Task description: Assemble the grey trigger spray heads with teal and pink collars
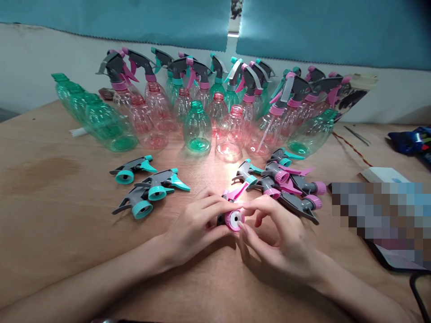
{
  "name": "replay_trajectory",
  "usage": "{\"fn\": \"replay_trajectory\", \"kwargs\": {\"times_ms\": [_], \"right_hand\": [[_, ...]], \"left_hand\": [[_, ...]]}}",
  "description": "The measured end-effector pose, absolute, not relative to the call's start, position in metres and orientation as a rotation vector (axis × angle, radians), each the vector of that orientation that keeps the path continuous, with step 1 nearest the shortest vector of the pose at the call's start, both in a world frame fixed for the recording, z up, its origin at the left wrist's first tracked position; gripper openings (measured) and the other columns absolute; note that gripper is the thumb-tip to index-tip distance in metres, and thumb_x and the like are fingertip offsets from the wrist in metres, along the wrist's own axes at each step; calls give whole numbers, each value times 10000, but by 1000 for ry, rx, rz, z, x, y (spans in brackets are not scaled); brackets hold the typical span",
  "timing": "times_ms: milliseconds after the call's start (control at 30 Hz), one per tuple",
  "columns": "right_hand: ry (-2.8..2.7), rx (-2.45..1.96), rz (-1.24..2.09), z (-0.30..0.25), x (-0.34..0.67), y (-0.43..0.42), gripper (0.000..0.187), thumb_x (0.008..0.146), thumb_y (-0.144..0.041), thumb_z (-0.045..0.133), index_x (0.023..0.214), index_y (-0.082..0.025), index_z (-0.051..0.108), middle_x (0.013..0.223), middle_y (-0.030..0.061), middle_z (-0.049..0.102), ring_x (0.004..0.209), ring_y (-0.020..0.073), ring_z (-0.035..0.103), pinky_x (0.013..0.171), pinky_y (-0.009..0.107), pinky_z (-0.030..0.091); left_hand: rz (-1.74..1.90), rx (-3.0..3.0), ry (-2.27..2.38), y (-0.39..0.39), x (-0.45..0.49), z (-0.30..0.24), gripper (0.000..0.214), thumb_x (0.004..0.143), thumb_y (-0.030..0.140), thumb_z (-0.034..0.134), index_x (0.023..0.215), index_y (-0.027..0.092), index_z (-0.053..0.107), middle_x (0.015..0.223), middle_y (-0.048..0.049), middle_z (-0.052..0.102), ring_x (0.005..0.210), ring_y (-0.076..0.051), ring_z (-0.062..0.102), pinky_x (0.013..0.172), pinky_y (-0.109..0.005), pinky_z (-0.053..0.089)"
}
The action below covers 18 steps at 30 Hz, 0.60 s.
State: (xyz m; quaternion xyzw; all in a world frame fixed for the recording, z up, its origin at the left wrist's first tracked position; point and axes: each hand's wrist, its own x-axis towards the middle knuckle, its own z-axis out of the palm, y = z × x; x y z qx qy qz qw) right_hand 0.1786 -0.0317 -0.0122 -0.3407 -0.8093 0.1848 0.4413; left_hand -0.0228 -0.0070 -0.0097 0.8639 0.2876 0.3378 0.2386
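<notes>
My left hand [198, 217] is closed around a grey and pink trigger spray head [231, 220]. Its pink collar faces me, showing a white disc with a dark hole inside. My right hand [281, 229] has its thumb and index finger on the collar's right rim, at the white disc's edge. Turquoise-collared spray heads [156, 185] lie on the table to the left of my hands. On the right, just beyond my right hand, is a pile of spray heads [279, 175], mostly pink with some turquoise.
Several clear green and pink bottles [198, 128] stand across the back of the wooden table [67, 215], many with spray heads on. A dark-edged device with a blurred screen [387, 224] and a white box [385, 174] lie at right. A blue packet [409, 140] sits behind them.
</notes>
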Motion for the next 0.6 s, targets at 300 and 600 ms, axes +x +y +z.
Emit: {"fn": "replay_trajectory", "kwargs": {"times_ms": [300, 600], "right_hand": [[-2030, -950, 446, -14, 177, -35, 389, 755, -31, 600, 1103, -184, 516, 929, 13, 616, 753, 124, 553, 666, 257, 490], [-2036, -951, 406, -15, 176, -34, 409, 753, -35, 595, 1121, -194, 515, 961, 5, 619, 811, 125, 579, 719, 250, 497]], "left_hand": [[1034, 2442, 716, -7, -22, -11, 295, 809, 133, 681, 1095, 134, 613, 939, -66, 684, 876, -181, 527, 785, -311, 491], [1051, 2448, 719, -8, -22, -13, 281, 827, 150, 666, 1101, 156, 606, 944, -65, 680, 868, -186, 530, 753, -323, 502]]}}
